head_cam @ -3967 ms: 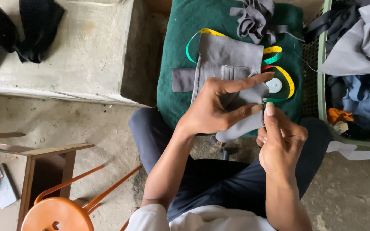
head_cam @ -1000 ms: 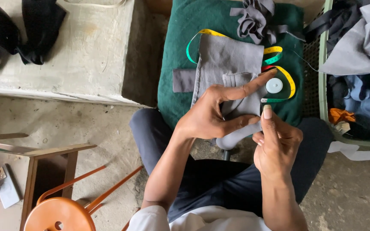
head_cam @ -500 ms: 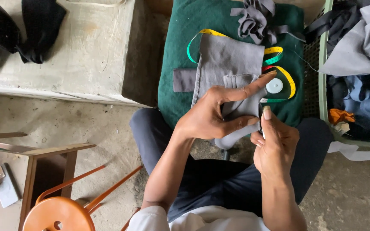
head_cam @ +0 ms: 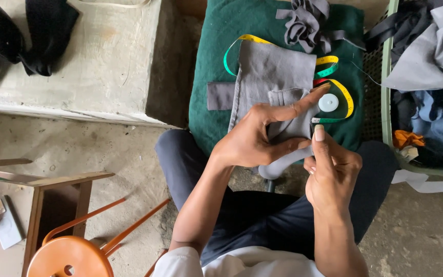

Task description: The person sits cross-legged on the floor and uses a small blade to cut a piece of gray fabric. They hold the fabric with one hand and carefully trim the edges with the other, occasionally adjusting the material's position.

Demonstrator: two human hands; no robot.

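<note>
Fabric piece (head_cam: 270,77) lies on cushion (head_cam: 216,46), upper centre. Tape measure (head_cam: 334,97) at its right edge, scrap bundle (head_cam: 306,23) above. Basket (head_cam: 388,77) far right; slab (head_cam: 93,66) upper left; stool (head_cam: 67,256) lower left.

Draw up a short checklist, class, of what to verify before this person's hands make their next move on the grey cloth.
1. Left hand pins grey cloth: ok.
2. Right hand in a pinch grip at the cloth's lower edge: ok.
3. Needle or thread in the right fingers: cannot tell.
4. Cloth rests on green cushion: ok.
5. Measuring tape clear of the hands: not ok, the left forefinger lies against it.
</note>
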